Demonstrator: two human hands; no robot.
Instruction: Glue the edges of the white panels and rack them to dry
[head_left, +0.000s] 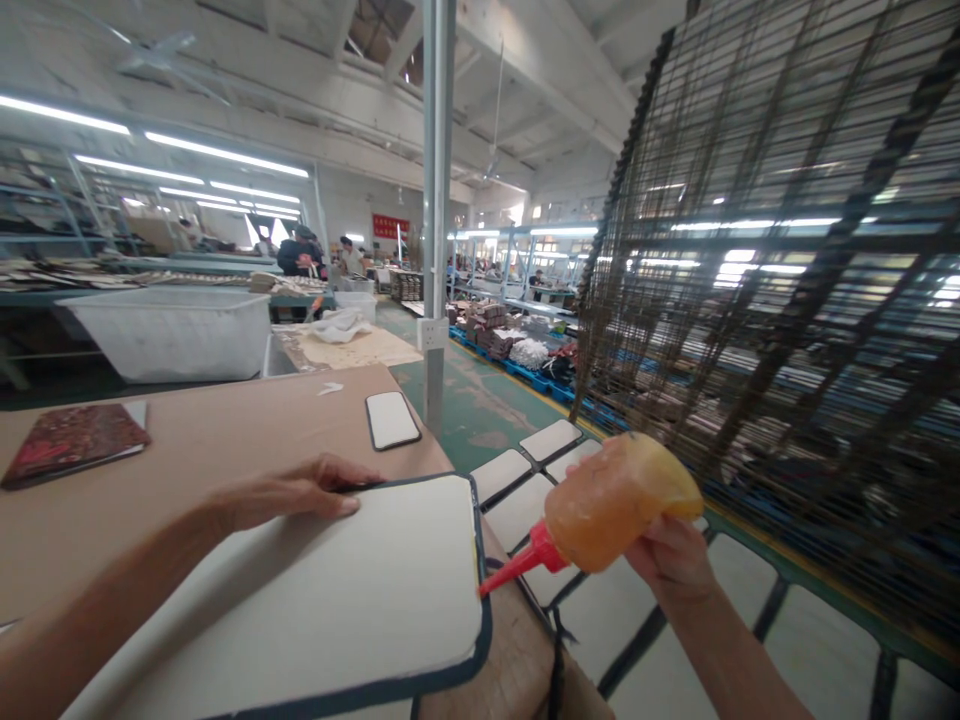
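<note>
Glue bottle [611,500], one orange squeeze bottle, sits clamped in the right hand [671,555], its red nozzle [517,568] touching the edge of one large white panel [337,600]. Left hand [296,492] lies flat, fingers together, on that panel on the table [225,435]; one small panel [391,419] lies beyond.

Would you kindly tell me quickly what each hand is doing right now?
Left hand: open, resting flat on the white panel.
Right hand: closed around the orange squeeze bottle, red nozzle at the panel's edge.
</note>
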